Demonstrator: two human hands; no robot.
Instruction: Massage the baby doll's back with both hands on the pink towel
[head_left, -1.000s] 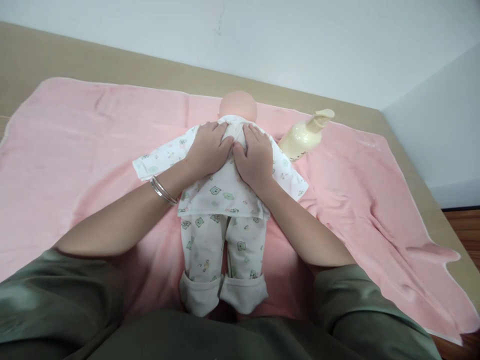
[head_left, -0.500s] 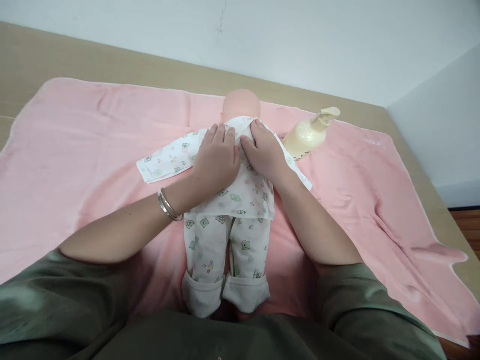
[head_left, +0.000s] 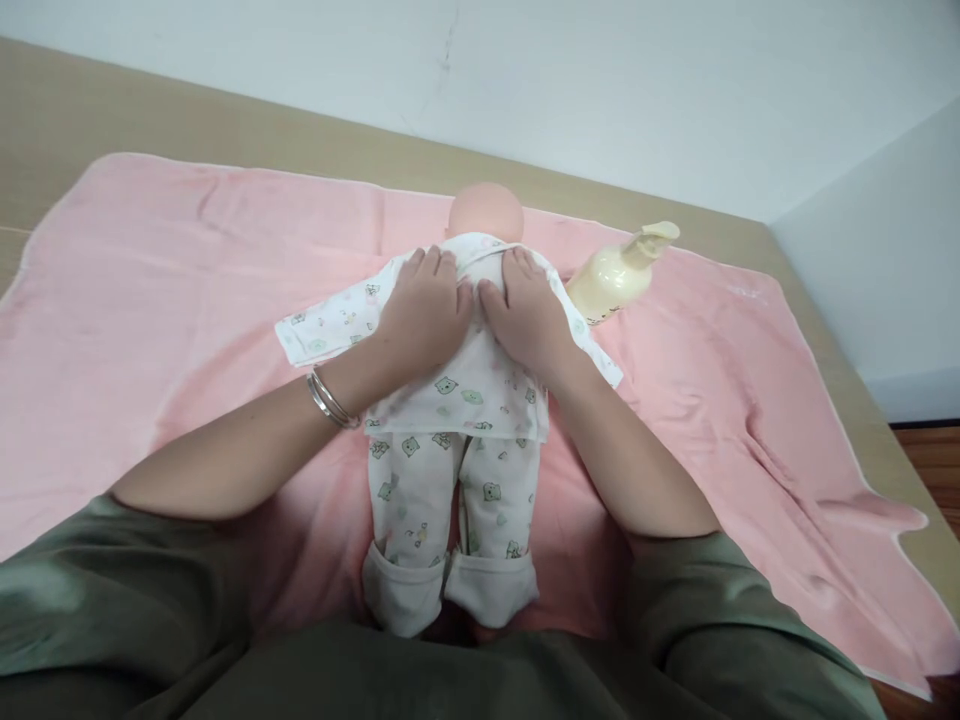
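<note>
Pretty soft, fairly even light is falling around the doll point(head_left: 486, 210), tho I can't tell where it's coming from. Little highlights are glinting off the bottle point(head_left: 611, 280) just right of the doll. Darker shadows are pooling on the blanket point(head_left: 577, 560) beside its legs. Wide lens is stretching the sleeves point(head_left: 712, 610) below the doll, and they're looking kinda smeary.

Single head-height view, looking forward and steeply down, fairly near.
</note>
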